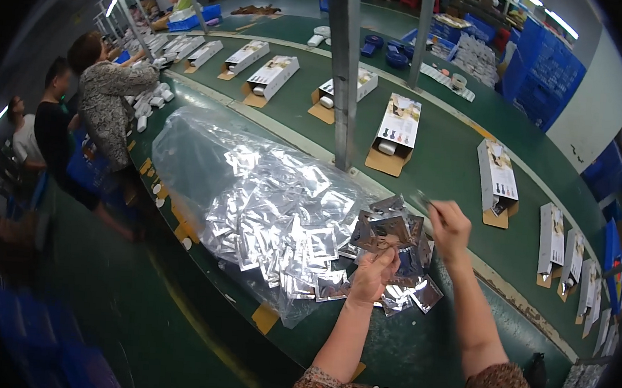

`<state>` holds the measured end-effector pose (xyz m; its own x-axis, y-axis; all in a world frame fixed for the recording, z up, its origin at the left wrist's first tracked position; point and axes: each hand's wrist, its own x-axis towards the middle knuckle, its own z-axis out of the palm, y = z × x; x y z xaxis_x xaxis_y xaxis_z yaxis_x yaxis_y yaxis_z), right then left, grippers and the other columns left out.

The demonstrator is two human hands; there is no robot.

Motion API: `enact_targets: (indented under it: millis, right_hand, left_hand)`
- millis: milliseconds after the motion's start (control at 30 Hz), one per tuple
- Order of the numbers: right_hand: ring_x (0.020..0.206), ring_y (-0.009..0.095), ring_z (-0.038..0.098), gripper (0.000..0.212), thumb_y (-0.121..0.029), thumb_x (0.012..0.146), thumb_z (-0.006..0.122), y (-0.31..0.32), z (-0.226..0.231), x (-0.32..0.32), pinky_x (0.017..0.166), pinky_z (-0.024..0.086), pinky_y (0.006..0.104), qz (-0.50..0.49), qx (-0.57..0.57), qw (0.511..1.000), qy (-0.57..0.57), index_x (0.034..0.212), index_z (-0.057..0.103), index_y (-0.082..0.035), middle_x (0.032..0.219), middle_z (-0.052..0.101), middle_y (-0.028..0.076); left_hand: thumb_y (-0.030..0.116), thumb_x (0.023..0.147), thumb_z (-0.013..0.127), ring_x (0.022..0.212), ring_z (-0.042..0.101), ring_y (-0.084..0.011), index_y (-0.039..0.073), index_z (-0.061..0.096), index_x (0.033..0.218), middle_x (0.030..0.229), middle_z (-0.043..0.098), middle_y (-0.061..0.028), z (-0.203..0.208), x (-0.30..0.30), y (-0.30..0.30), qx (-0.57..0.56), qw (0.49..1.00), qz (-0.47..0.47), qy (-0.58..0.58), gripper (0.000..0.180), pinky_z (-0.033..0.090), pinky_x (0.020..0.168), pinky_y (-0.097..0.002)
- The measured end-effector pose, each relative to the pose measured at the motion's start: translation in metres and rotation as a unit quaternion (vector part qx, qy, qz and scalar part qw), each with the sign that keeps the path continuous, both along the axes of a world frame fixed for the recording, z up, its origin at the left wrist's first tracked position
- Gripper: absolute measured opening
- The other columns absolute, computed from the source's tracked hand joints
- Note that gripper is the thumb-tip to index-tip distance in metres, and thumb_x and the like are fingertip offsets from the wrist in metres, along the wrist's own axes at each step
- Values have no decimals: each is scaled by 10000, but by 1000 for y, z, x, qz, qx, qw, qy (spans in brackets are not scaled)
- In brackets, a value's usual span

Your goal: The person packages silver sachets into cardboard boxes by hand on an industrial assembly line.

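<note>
Several silver foil packets (389,230) are fanned out in my left hand (374,276), its fingers closed on their near edge. Held up to the right, over the belt's near edge, is my right hand (450,229). Its fingers are pinched on a thin shiny piece (420,196), too blurred to make out fully. Loose foil packets (333,286) lie on the green table under and around my left hand. A large clear plastic bag (206,150) spreads to the left, with a heap of the same packets (272,227) in and on it.
Open-ended white boxes (396,124) stand in a row along the green conveyor belt (443,160), white items showing at some ends. A metal post (343,74) rises at the table's far edge. Co-workers (109,86) stand at the left. Blue crates (543,73) are stacked at the back right.
</note>
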<state>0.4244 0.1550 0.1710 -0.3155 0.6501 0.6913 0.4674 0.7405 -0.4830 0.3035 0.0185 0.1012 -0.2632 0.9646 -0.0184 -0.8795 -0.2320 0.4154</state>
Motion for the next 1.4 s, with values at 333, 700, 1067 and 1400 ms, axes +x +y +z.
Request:
enact_targets:
  millis: [333,700,1067,1400]
  right_hand:
    - [841,234,616,129,-119,805,561,107,-42,-82,714,486,409,-92,112,921,-362,902,626,-64,868,601,72]
    - [1084,301,591,140,-54,936,572,-93,-50,174,945,460,369,-179,-131,974,-40,1006,653,36,1140,618,165]
    - [1080,326,588,172,-97,945,569,-114,-60,211,958,453,370,-194,-72,975,-79,1049,636,22,1168,600,164]
    - [1355,270,381,812,-624,940,450,-189,-18,209,1113,318,411,228,-460,783,350,1495,300,-51,1481,396,160]
  left_hand:
    - [93,949,591,821,617,-94,36,602,1150,985,644,-18,16,-5,-10,-13,1000,1,-8,209,498,729,-237]
    - [172,944,635,853,581,-60,126,617,1161,986,624,50,16,-3,-17,-22,997,-62,36,222,472,724,-205]
    - [113,973,568,959,609,-65,62,609,1215,1079,645,16,32,35,-46,17,993,-108,52,251,489,859,-221]
    - [144,934,621,982,598,-79,12,605,1202,1093,655,-14,26,134,-149,-83,935,-260,228,299,471,875,-233]
